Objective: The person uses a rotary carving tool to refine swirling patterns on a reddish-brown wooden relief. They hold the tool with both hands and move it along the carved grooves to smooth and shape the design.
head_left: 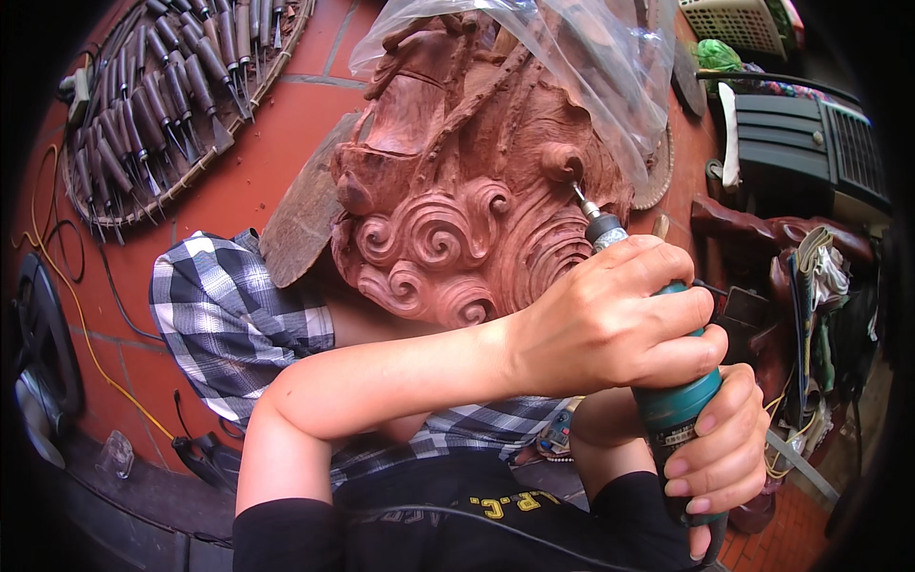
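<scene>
Red tiled floor (295,133) shows around a reddish-brown carving (443,195) at twelve o'clock, its matte surface worked into spiral curls (444,245), flowing grooves (545,243) and knobbly stems (476,107). Left hand (610,315) and right hand (721,446) clasp a teal rotary tool (679,405) at four o'clock

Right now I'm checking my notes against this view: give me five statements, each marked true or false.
1. Both the left hand and the right hand grip the power tool. True.
2. The right hand is nearer the bit. False: the left hand is nearer the bit.
3. The carving has spiral curls. True.
4. The chisels lie to the right of the carving. False: the chisels lie to its left, in a tray.
5. The plastic sheet is black. False: the plastic sheet is clear.
</scene>
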Action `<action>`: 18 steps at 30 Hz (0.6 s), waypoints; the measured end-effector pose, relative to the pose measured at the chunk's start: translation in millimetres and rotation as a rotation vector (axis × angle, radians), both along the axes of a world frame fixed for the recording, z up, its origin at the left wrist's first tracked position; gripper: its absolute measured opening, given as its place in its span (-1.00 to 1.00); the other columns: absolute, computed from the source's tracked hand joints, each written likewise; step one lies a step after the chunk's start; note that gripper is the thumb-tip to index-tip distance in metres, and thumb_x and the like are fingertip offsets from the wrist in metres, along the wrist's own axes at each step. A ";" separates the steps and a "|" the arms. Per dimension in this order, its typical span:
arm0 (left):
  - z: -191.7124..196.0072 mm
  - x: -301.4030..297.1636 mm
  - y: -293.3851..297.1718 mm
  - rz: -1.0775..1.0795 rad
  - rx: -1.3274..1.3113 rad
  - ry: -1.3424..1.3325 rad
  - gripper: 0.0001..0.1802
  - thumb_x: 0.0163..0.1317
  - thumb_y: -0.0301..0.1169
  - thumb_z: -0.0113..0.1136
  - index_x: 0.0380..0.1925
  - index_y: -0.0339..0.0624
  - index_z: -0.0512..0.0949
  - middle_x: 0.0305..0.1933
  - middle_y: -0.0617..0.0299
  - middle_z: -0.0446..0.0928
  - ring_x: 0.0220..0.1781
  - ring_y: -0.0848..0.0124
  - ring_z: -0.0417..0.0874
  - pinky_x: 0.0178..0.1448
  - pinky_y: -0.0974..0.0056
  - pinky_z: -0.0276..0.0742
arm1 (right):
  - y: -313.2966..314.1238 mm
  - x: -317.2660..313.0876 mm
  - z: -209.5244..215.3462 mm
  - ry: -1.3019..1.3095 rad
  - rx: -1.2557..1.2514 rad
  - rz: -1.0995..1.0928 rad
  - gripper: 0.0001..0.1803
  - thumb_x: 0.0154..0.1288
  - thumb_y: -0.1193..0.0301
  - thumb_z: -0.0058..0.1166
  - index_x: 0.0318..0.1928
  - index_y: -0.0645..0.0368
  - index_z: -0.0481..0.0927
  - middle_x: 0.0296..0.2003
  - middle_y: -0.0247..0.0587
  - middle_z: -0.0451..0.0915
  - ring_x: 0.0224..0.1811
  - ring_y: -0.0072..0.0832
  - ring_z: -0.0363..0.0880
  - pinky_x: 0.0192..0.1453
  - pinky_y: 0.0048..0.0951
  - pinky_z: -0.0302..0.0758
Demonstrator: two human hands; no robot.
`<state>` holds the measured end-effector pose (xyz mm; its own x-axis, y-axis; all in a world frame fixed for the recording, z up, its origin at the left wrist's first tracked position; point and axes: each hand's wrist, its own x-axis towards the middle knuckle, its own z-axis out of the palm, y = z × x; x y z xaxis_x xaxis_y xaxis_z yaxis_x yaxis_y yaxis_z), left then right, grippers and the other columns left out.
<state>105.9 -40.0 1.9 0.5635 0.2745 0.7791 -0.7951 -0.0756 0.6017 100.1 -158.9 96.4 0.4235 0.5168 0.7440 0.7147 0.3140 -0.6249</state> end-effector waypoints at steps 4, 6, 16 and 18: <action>-1.0 2.8 1.7 0.008 0.013 -0.021 -0.78 -0.05 -0.31 0.29 -0.32 0.02 0.64 -0.23 0.33 0.60 -0.14 0.24 0.65 -0.18 0.20 0.56 | 3.3 -3.5 -0.4 -0.004 -0.005 -0.038 -0.77 0.43 0.24 0.25 -0.39 0.03 0.64 -0.47 -0.48 0.77 -0.41 -0.62 0.77 -0.13 -0.57 0.49; -2.7 1.7 4.3 0.009 0.021 -0.028 -0.78 -0.05 -0.32 0.29 -0.32 0.02 0.63 -0.23 0.33 0.60 -0.14 0.24 0.65 -0.18 0.20 0.57 | 4.3 -5.9 -1.6 -0.005 -0.024 -0.039 -0.78 0.43 0.26 0.24 -0.38 0.03 0.64 -0.47 -0.48 0.77 -0.40 -0.61 0.77 -0.12 -0.57 0.50; -8.4 -14.0 13.7 -0.046 0.048 -0.005 -0.78 -0.02 -0.33 0.33 -0.30 0.01 0.65 -0.21 0.29 0.63 -0.13 0.22 0.66 -0.14 0.19 0.61 | 10.4 -8.7 -1.9 -0.026 -0.101 0.063 -0.59 0.45 -0.04 0.22 -0.35 0.00 0.58 -0.55 -0.47 0.70 -0.55 -0.58 0.69 -0.29 -0.50 0.56; -8.7 -17.5 15.2 -0.045 0.059 0.005 -0.78 -0.02 -0.34 0.33 -0.30 0.00 0.65 -0.21 0.28 0.63 -0.13 0.21 0.66 -0.12 0.18 0.61 | 4.6 -10.3 -6.6 0.000 -0.067 0.101 -0.78 0.44 0.24 0.20 -0.36 0.04 0.63 -0.49 -0.43 0.74 -0.43 -0.57 0.76 -0.19 -0.53 0.56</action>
<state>88.4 -24.8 -6.8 0.5784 0.2026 0.7902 -0.7954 -0.0751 0.6015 89.8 -154.3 89.8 0.3666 0.6056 0.7064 0.6815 0.3421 -0.6469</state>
